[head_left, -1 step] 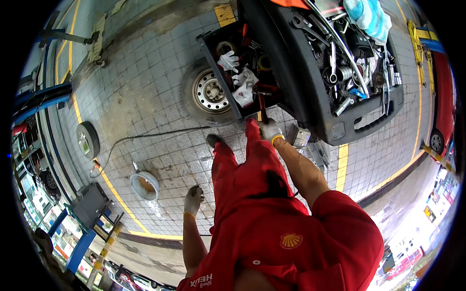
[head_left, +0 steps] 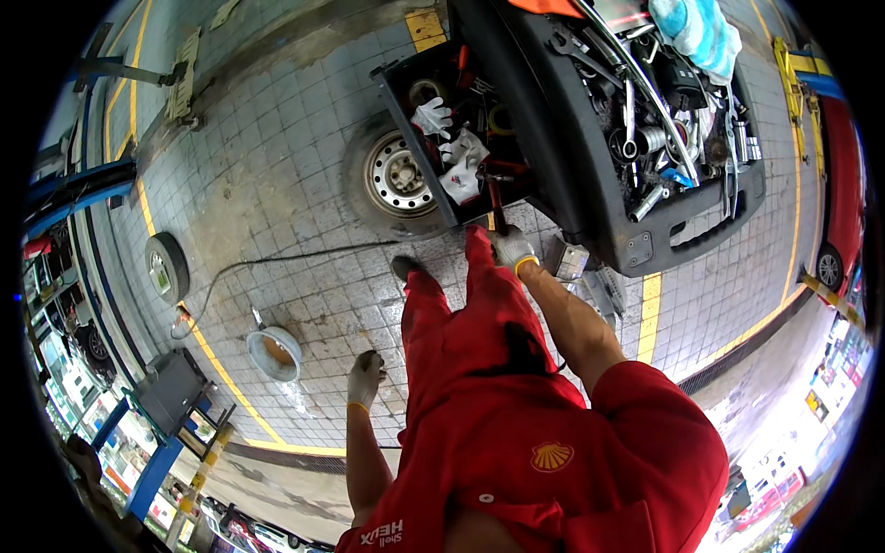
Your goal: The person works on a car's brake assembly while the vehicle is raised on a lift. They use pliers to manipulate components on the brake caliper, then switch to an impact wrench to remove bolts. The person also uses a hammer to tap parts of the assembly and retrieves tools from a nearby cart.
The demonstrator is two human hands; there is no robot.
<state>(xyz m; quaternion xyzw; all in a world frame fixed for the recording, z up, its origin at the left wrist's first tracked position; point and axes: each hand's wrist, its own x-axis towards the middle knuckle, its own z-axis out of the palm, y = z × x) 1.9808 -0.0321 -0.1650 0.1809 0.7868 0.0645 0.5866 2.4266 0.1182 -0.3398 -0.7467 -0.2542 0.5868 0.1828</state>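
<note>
My right hand, in a pale work glove with a yellow cuff, is closed round the lower end of a hammer. The hammer's reddish handle points away from me, and its metal head is at the near corner of an open drawer. White work gloves and various tools lie in that drawer. At my left side hangs my left hand, also gloved, with dark fingertips. Its fingers are curled in, and nothing shows between them.
A black tool cart piled with wrenches and sockets stands ahead to the right, a blue towel on top. Beside the drawer a wheel lies on the tiled floor. Farther left are a tire, a grey round pan and a hose.
</note>
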